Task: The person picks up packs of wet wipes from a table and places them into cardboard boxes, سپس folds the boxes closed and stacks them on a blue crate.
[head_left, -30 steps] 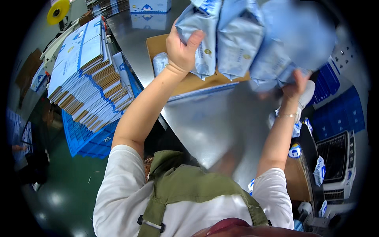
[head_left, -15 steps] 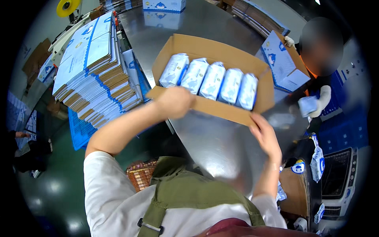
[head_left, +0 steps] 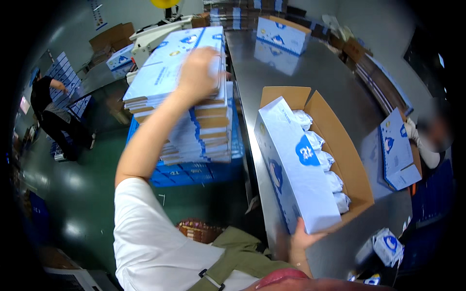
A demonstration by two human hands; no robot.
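Meanwhile the left hand (head_left: 196,72) lay on top of the tall stack of flat boxes (head_left: 187,104), fingers curled over the uppermost sheet near its far edge; motion blur hid whether they pinched it or only pressed on it. That stack rested on a blue crate (head_left: 196,169) just beside the steel table (head_left: 286,72), close enough to reach without stepping away. The right hand (head_left: 302,238) gripped the near bottom corner of the open box (head_left: 310,165), thumb up against its white and blue side, the other fingers hidden underneath. Held so, the box stayed steady on the table, tipped a little, its flaps open. A row of white packets (head_left: 324,167) lay inside, side by side along its length.
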